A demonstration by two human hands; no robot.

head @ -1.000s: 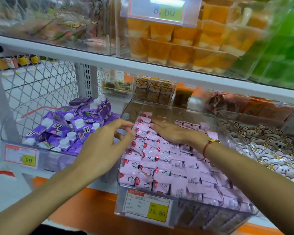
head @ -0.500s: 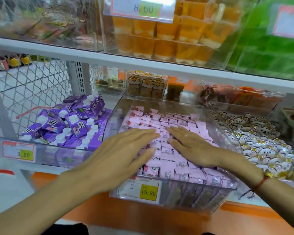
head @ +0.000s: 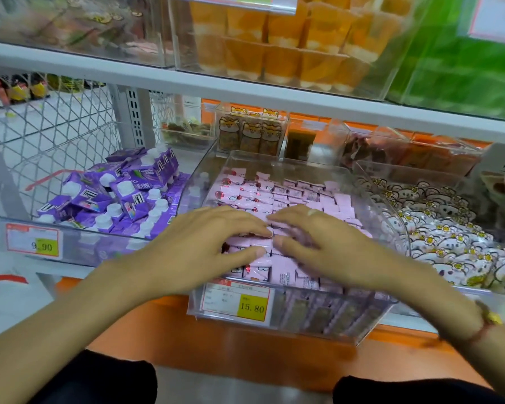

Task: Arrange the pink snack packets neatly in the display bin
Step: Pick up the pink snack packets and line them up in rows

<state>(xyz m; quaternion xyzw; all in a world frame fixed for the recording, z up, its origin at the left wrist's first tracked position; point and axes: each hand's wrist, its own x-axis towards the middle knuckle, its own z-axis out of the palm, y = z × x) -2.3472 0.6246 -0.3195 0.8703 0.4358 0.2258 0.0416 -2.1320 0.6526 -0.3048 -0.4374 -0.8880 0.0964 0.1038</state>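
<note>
A clear display bin (head: 388, 211) on the lower shelf holds several rows of pink snack packets (head: 277, 196). My left hand (head: 199, 246) lies palm down on the front left packets, fingers spread and slightly bent, thumb against the packets. My right hand (head: 327, 246) lies palm down on the front right packets, its fingertips meeting those of the left near the bin's middle. Both hands press on the packets and hide the front rows. A price tag reading 15.80 (head: 236, 300) is on the bin's front wall.
A bin of purple cartons (head: 120, 196) sits to the left with a 9.90 tag (head: 34, 242). A bin of white cartoon packets (head: 449, 228) sits to the right. Behind are small boxes with a dog print (head: 250, 132). The shelf above (head: 245, 88) carries orange cups.
Both hands slid from the back of the bin toward its front over the packets. Their fingertips have come together near the middle.
</note>
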